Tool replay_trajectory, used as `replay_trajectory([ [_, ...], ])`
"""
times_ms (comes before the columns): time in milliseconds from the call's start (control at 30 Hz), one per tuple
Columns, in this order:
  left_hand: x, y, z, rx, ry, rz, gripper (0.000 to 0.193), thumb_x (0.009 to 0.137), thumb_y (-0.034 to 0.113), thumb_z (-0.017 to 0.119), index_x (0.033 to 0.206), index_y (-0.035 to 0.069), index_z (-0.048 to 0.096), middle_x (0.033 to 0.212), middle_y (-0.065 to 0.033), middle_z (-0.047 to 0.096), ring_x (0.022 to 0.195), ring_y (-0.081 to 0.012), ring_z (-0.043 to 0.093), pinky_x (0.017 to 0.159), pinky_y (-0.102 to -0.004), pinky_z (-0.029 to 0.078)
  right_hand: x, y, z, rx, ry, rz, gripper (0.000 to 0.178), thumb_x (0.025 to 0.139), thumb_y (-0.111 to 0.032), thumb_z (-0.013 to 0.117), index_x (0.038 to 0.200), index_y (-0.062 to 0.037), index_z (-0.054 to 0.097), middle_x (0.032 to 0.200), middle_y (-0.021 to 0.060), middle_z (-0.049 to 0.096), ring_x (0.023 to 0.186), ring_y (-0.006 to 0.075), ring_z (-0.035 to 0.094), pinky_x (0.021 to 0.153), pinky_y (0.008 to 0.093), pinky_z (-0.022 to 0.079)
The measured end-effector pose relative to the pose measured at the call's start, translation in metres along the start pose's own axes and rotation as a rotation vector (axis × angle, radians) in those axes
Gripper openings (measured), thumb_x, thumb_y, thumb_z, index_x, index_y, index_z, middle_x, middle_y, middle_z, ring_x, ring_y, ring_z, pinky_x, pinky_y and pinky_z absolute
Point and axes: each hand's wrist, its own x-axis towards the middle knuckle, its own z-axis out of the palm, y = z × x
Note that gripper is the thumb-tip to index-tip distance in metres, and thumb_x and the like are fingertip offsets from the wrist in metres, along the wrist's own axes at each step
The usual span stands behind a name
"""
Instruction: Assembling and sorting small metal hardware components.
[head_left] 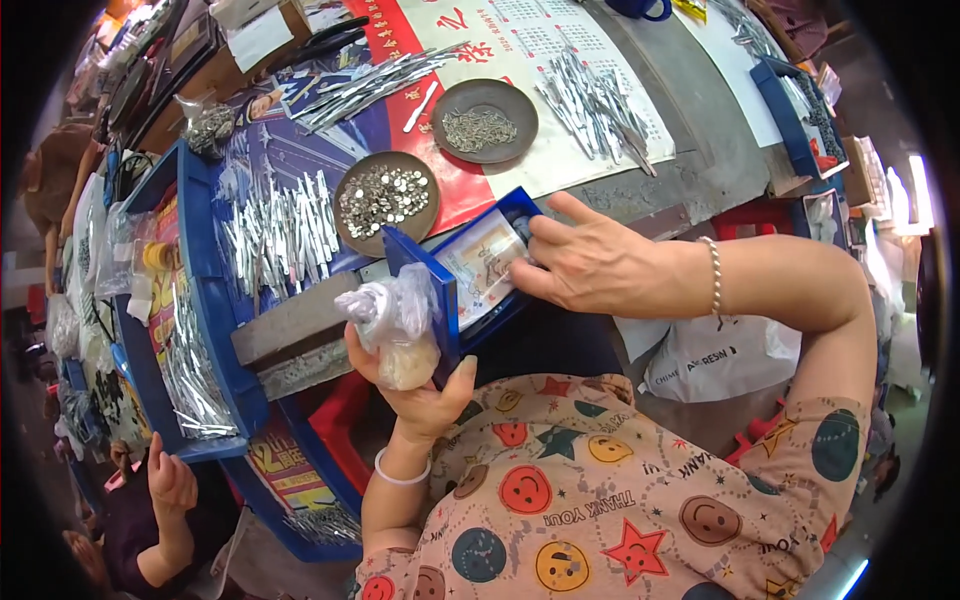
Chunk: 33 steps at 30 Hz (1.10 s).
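Note:
In front of my body a small blue plastic bin (447, 298) is tilted, with printed paper (478, 258) and a few small metal pieces inside. My left hand (418, 398) is wrapped round its left end and also holds a knotted clear plastic bag (405, 345) against the outside of that wall. What the bag contains is hard to make out. At the bin's right end my right hand (580, 258) has its fingers curled over the rim, the fingertips partly hidden inside. Just beyond stand a round dish of small shiny discs (388, 200) and another of thin metal pins (480, 130).
Several bundles of slim metal strips (285, 235) lie on the paper-covered table. A large blue bin (225, 340) with more strips stands at left. The table's grey front edge (300, 335) is near my left hand. Another person's hand (172, 480) shows at lower left.

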Motion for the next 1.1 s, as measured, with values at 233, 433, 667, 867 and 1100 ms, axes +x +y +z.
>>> replay_trajectory([
  [233, 0.004, -0.001, 0.012, -0.117, 0.081, 0.018, 0.114, 0.058, 0.004, 0.078, 0.143, 0.005, 0.002, 0.136, -0.0196, 0.031, 0.126, -0.0321, 0.038, 0.106, -0.0426, 0.031, 0.008, 0.016, -0.012, 0.402, -0.199, 0.008, 0.027, 0.075, -0.009, 0.060, 0.099, -0.0068, 0.048, 0.086, 0.0042, 0.058, 0.093, 0.0225, 0.050, 0.083, 0.0394, 0.036],
  [433, 0.003, 0.001, 0.015, -0.114, 0.098, 0.038, 0.112, 0.058, 0.005, 0.077, 0.142, 0.003, 0.003, 0.135, -0.0200, 0.031, 0.125, -0.0313, 0.039, 0.105, -0.0414, 0.032, -0.004, -0.006, 0.008, 0.078, 0.109, 0.069, 0.030, 0.079, -0.010, 0.056, 0.108, -0.0075, 0.046, 0.086, 0.0047, 0.053, 0.096, 0.0232, 0.049, 0.096, 0.0433, 0.031],
  [667, 0.011, 0.003, 0.018, -0.065, 0.112, 0.041, 0.110, 0.059, 0.006, 0.077, 0.142, 0.000, 0.005, 0.134, -0.0211, 0.031, 0.124, -0.0311, 0.039, 0.104, -0.0407, 0.032, 0.014, 0.017, -0.017, 0.505, -0.162, 0.113, 0.037, 0.069, 0.000, 0.061, 0.100, -0.0048, 0.041, 0.084, 0.0094, 0.057, 0.096, 0.0275, 0.050, 0.077, 0.0408, 0.034],
  [867, 0.012, 0.002, 0.024, -0.037, 0.158, 0.033, 0.108, 0.060, 0.006, 0.077, 0.141, -0.002, 0.006, 0.133, -0.0204, 0.033, 0.123, -0.0304, 0.040, 0.104, -0.0404, 0.032, 0.022, 0.026, -0.021, 0.550, -0.292, 0.057, 0.047, 0.072, -0.011, 0.067, 0.110, -0.0051, 0.041, 0.092, 0.0106, 0.059, 0.098, 0.0287, 0.049, 0.082, 0.0413, 0.035],
  [1100, 0.007, 0.008, 0.029, 0.038, 0.145, 0.030, 0.105, 0.062, 0.007, 0.078, 0.139, -0.002, 0.009, 0.131, -0.0208, 0.034, 0.120, -0.0304, 0.042, 0.101, -0.0391, 0.036, 0.012, 0.033, -0.021, 0.690, -0.243, 0.001, 0.038, 0.073, -0.012, 0.068, 0.107, -0.0062, 0.050, 0.091, 0.0086, 0.057, 0.103, 0.0257, 0.049, 0.091, 0.0413, 0.033],
])
